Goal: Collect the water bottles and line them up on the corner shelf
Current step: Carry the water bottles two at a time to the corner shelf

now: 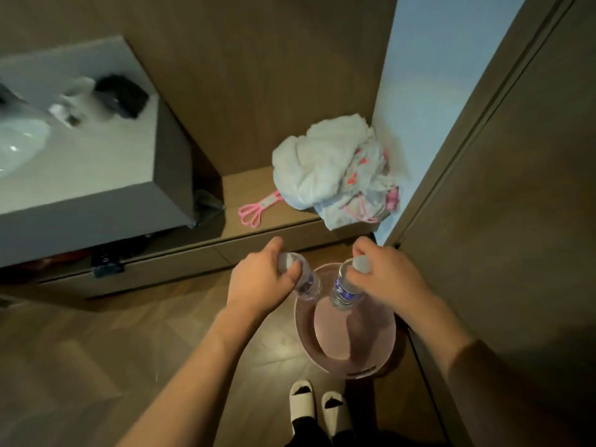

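My left hand (258,280) grips the neck of a clear water bottle (308,283) with a purple label and white cap. My right hand (383,274) holds a second clear bottle (342,290) by its white cap. Both bottles hang upright side by side over a pink basin (351,359) on the floor. Just beyond them is the low wooden corner shelf (251,191), set into the wall corner.
A heap of white towels and clothes (325,166) lies on the shelf's right end, with pink scissors-like clips (256,209) beside it. A grey sink counter (96,175) stands to the left, and a wooden door (503,221) on the right. My feet in white slippers (317,404) stand on wood flooring.
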Demonstrator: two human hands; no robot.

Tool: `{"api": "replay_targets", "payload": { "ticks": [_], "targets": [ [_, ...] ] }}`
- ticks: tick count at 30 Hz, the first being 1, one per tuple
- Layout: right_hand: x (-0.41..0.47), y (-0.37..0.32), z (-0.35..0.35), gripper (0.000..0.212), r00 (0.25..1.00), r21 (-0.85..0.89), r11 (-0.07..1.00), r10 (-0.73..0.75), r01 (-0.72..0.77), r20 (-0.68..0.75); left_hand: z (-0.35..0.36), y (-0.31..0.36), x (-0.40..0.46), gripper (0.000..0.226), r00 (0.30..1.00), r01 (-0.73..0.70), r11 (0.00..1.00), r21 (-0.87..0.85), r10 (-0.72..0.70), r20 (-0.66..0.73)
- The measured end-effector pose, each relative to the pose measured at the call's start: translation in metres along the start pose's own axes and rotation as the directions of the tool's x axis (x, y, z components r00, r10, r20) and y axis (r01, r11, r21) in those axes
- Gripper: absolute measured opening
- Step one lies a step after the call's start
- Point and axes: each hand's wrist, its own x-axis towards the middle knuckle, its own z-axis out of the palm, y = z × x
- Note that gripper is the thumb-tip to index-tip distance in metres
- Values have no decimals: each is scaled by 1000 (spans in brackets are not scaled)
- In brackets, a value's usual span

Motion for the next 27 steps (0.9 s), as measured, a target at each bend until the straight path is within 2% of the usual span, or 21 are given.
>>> {"api": "replay_targets", "payload": {
  "ticks": [4,10,17,22,27],
  "targets": [
    [-16,-73,-36,24,984,-50,987,-158,154,-87,-72,1,-41,26,961,70,985,-161,-110,-255],
    [-22,-169,-47,25,957,-78,958,-280,274,-75,-152,-29,-87,27,811,99,933,-346,-277,-515],
    [0,-305,-7,27,897,-127,888,-441,442,36,-218,-131,-130,24,694,126,910,-396,-366,-620],
    [13,-432,57,30,834,-179,814,-544,552,97,-269,-242,-169,23,560,173,882,-439,-454,-693],
    [18,-559,119,27,763,-119,753,-636,647,120,-323,-350,-211,23,459,204,869,-451,-491,-740]
  ]
}}
